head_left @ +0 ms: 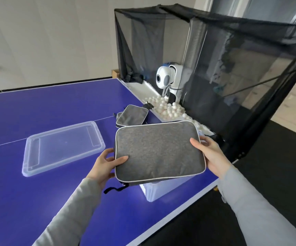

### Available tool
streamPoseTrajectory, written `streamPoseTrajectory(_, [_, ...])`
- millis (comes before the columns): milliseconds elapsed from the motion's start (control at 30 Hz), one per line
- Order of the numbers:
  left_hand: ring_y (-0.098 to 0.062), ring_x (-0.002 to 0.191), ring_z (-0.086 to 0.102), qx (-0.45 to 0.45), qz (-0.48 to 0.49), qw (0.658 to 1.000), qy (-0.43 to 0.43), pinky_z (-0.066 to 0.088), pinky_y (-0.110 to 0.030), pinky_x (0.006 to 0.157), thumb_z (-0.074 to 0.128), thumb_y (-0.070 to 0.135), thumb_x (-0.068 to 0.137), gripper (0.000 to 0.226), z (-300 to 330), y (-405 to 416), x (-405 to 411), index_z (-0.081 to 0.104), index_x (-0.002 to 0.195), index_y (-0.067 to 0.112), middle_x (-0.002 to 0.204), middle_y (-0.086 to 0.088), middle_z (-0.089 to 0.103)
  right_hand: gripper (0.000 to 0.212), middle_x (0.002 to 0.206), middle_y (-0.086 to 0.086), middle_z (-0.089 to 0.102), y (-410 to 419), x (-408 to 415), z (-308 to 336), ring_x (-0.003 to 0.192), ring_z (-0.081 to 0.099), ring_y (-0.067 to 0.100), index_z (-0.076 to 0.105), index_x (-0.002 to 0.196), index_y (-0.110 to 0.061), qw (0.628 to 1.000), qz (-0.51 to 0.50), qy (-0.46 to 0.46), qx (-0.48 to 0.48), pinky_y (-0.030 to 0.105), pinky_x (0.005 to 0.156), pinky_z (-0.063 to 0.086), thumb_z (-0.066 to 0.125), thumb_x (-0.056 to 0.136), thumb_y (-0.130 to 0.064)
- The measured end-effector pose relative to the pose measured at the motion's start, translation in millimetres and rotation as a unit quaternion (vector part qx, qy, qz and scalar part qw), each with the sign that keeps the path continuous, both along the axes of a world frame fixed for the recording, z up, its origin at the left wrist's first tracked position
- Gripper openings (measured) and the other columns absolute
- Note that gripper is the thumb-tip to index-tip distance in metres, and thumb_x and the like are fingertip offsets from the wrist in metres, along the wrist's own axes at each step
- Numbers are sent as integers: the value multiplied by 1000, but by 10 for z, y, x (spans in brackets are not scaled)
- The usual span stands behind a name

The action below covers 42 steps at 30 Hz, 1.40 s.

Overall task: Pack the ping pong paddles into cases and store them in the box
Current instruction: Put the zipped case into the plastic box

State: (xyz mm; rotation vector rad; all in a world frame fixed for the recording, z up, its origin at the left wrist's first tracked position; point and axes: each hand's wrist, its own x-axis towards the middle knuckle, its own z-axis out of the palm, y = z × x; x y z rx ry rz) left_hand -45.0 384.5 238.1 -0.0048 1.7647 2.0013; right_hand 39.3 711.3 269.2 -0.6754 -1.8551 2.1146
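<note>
Blue table-tennis table (37,174): both hands, left hand (103,165) and right hand (210,155), pinch the grey fabric paddle case (158,150) by its edges above the clear plastic box (158,190); tilted, it may snag the rim.

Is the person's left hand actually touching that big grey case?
Touching. The head view shows the left hand gripping the grey case at its left edge, the thumb lying flat on top of the fabric.
</note>
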Motion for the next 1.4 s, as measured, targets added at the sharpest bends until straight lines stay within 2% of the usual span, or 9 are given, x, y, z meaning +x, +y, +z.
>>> streamPoseTrajectory(167, [-20, 83, 71, 22, 31, 999, -33, 55, -30, 60, 82, 19, 69, 50, -73, 609, -405, 56, 112, 25, 101, -7, 73, 61, 107, 7, 70, 623, -493, 32, 94, 71, 16, 64, 114, -14, 999, 37, -9, 27, 25, 71, 54, 86, 59, -29])
streamPoseTrajectory(333, [-21, 92, 67, 9, 59, 997, -55, 58, -43, 75, 80, 14, 73, 46, -146, 1127, -570, 56, 113, 20, 102, -5, 67, 36, 96, 0, 74, 1138, -916, 15, 89, 71, 13, 67, 105, -21, 995, 62, -41, 70, 23, 71, 53, 80, 72, -18])
streamPoseTrajectory(633, [-13, 84, 61, -48, 152, 976, -147, 54, -37, 63, 78, 5, 75, 53, -426, 1689, -695, 49, 119, 13, 114, -8, 59, 41, 112, 7, 69, 1689, -1559, -506, 98, 69, 23, 60, 113, -18, 968, 192, -155, 48, 44, 88, 51, 77, 77, -12])
streamPoseTrajectory(767, [-23, 91, 58, -93, 185, 962, -179, 50, -34, 63, 74, 0, 77, 53, -564, 1810, -697, 49, 124, 7, 117, -11, 56, 45, 114, 6, 66, 1752, -1736, -816, 98, 67, 24, 56, 117, -18, 946, 246, -194, 82, 35, 70, 50, 78, 77, -13])
streamPoseTrajectory(867, [-26, 93, 57, -125, 220, 946, -201, 49, -33, 67, 72, -3, 78, 48, -717, 1878, -659, 52, 121, 5, 113, -11, 57, 53, 117, 6, 62, 1689, -1859, -1061, 102, 64, 23, 49, 123, -15, 937, 264, -185, 130, 37, 81, 54, 77, 78, -14])
streamPoseTrajectory(1000, [-16, 60, 67, -167, 239, 933, -210, 53, -26, 51, 71, -9, 77, 37, -858, 1911, -624, 59, 112, -3, 90, -11, 65, 50, 114, 1, 60, 1618, -1923, -1371, 103, 62, 21, 48, 120, -21, 918, 291, -210, 171, 43, 91, 52, 76, 78, -23])
streamPoseTrajectory(1133, [-34, 92, 65, -204, 236, 923, -226, 52, -47, 88, 74, -13, 70, 47, -1000, 1983, -688, 59, 114, -9, 103, -20, 65, 42, 113, 5, 64, 1649, -1930, -1626, 97, 64, 22, 52, 112, -17, 915, 290, -245, 139, 31, 71, 50, 76, 78, -15])
streamPoseTrajectory(1267, [-39, 106, 61, -235, 226, 909, -260, 49, -49, 93, 78, -15, 64, 61, -1192, 2015, -726, 54, 120, -7, 107, -17, 62, 38, 109, 12, 65, 1628, -1965, -1784, 99, 64, 28, 52, 104, -13, 905, 289, -275, 148, 47, 91, 52, 77, 76, -9])
streamPoseTrajectory(1400, [-38, 106, 61, -275, 217, 899, -262, 49, -49, 94, 79, -12, 63, 66, -1378, 1982, -747, 52, 122, -3, 115, -20, 61, 36, 106, 13, 66, 1558, -1946, -1878, 94, 65, 28, 52, 99, -10, 897, 295, -301, 135, 46, 89, 53, 77, 75, -4])
